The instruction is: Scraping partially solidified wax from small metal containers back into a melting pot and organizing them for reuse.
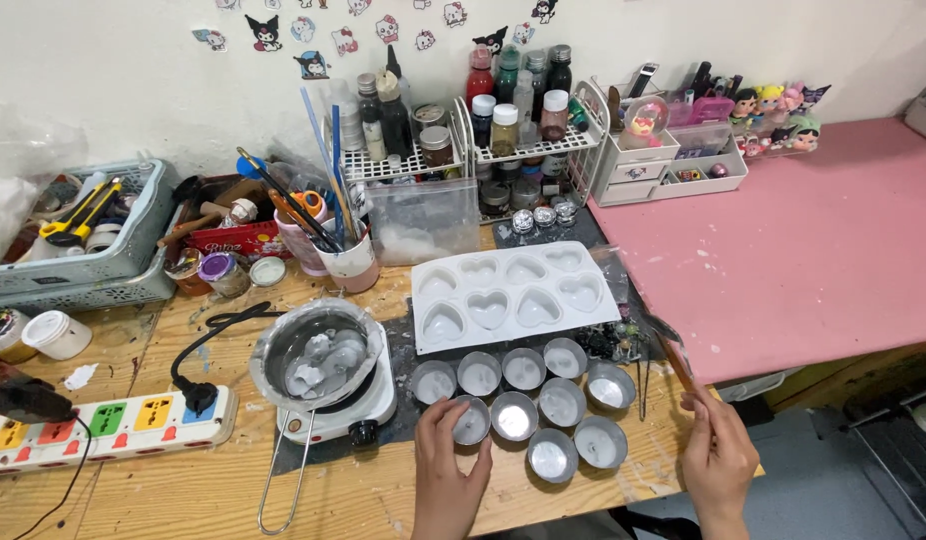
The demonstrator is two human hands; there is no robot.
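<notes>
We work at a home craft desk: beyond our hands sit a white heart-shaped silicone mould, small round metal tins, an electric hot plate with melting pot, and wire racks of dye bottles.

Shiny metal cups, matt white heart mould, rough wooden table
</notes>
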